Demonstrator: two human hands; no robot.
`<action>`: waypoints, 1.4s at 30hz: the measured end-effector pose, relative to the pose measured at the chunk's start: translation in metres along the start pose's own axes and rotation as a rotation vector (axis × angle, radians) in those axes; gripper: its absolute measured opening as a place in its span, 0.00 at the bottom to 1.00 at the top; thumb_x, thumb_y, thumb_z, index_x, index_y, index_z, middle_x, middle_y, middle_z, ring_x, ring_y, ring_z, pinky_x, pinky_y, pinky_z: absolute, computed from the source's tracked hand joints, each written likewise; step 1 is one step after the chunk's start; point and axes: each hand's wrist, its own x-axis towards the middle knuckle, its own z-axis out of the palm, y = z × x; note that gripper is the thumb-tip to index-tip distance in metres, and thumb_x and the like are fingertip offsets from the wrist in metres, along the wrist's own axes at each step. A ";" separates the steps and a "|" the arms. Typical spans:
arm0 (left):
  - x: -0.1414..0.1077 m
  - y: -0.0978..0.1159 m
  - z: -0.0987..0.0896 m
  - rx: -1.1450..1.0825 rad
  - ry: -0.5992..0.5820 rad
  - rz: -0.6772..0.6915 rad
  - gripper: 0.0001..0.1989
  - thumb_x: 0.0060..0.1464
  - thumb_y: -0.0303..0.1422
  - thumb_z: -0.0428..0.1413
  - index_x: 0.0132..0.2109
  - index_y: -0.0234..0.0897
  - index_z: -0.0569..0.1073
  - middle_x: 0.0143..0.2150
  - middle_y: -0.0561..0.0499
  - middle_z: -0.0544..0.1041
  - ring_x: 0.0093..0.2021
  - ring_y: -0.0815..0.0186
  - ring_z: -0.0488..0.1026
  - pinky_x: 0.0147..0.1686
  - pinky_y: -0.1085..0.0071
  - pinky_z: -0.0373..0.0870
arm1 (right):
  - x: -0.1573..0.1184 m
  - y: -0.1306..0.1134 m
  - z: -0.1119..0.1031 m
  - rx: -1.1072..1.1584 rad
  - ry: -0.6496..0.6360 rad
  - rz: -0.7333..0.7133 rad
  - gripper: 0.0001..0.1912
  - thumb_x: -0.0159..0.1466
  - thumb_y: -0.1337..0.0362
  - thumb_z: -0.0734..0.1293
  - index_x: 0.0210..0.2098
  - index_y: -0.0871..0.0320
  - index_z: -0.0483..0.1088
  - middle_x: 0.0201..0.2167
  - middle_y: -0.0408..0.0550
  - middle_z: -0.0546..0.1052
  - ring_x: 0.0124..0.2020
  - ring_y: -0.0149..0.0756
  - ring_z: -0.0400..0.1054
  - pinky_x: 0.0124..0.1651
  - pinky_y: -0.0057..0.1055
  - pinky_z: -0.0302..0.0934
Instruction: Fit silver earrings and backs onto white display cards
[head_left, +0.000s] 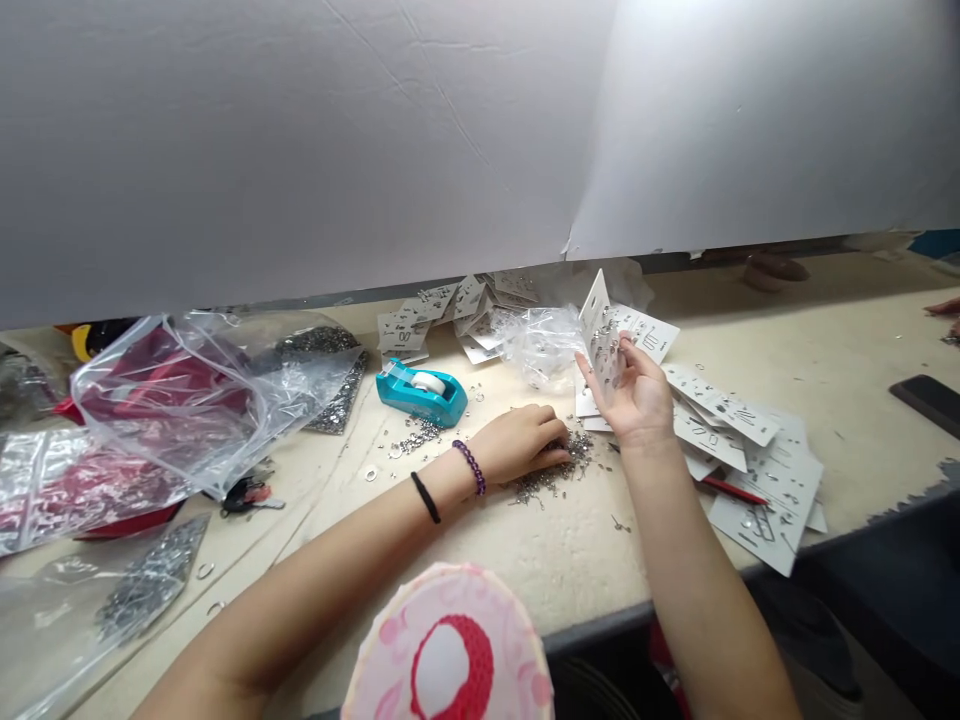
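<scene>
My left hand (525,440), with a purple beaded bracelet and a black band at its wrist, rests on a pile of tiny silver metal pieces (544,485). Its fingers are curled down into the pile, and whatever they pinch is hidden. Raised beside it, my right hand (641,395) grips a white earring card (598,325) between thumb and fingers. Small metal earrings dot the tilted card. More white cards (772,480) lie overlapped to the right of my right forearm, with a red pen (735,490) among them.
A teal tape dispenser (421,392) stands left of the pile. Clear plastic bags (172,400) crowd the left side, near keys (251,495). More cards (420,315) and a crumpled clear bag (540,340) lie behind. A dark phone (930,400) sits far right, near another person's hand (946,308).
</scene>
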 end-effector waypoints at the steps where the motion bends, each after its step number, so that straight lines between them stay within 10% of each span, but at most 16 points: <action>1: 0.001 -0.001 -0.001 -0.046 0.024 -0.026 0.11 0.50 0.41 0.54 0.32 0.36 0.72 0.33 0.48 0.71 0.36 0.61 0.66 0.41 0.64 0.61 | -0.002 -0.001 0.002 0.014 0.032 0.009 0.09 0.58 0.73 0.61 0.26 0.55 0.69 0.25 0.35 0.76 0.31 0.26 0.73 0.48 0.34 0.66; 9: 0.012 -0.004 -0.010 -0.546 0.292 -0.309 0.19 0.57 0.43 0.43 0.36 0.34 0.70 0.34 0.49 0.72 0.35 0.67 0.67 0.38 0.70 0.63 | -0.008 -0.003 0.009 0.047 0.077 0.038 0.10 0.59 0.73 0.60 0.26 0.57 0.69 0.24 0.37 0.76 0.31 0.25 0.73 0.44 0.30 0.68; 20: 0.008 0.003 -0.028 -1.545 0.152 -0.446 0.33 0.59 0.47 0.30 0.50 0.26 0.68 0.47 0.38 0.74 0.45 0.59 0.71 0.48 0.61 0.63 | -0.009 -0.003 0.010 0.042 0.088 0.020 0.09 0.58 0.74 0.60 0.26 0.58 0.69 0.25 0.38 0.76 0.33 0.25 0.72 0.45 0.29 0.67; 42: -0.004 0.009 -0.046 -1.422 -0.094 -0.365 0.37 0.55 0.53 0.31 0.52 0.30 0.68 0.54 0.41 0.70 0.57 0.57 0.60 0.57 0.60 0.48 | -0.010 -0.002 0.009 0.029 0.049 0.015 0.08 0.58 0.73 0.60 0.27 0.57 0.69 0.28 0.39 0.76 0.34 0.26 0.72 0.44 0.29 0.68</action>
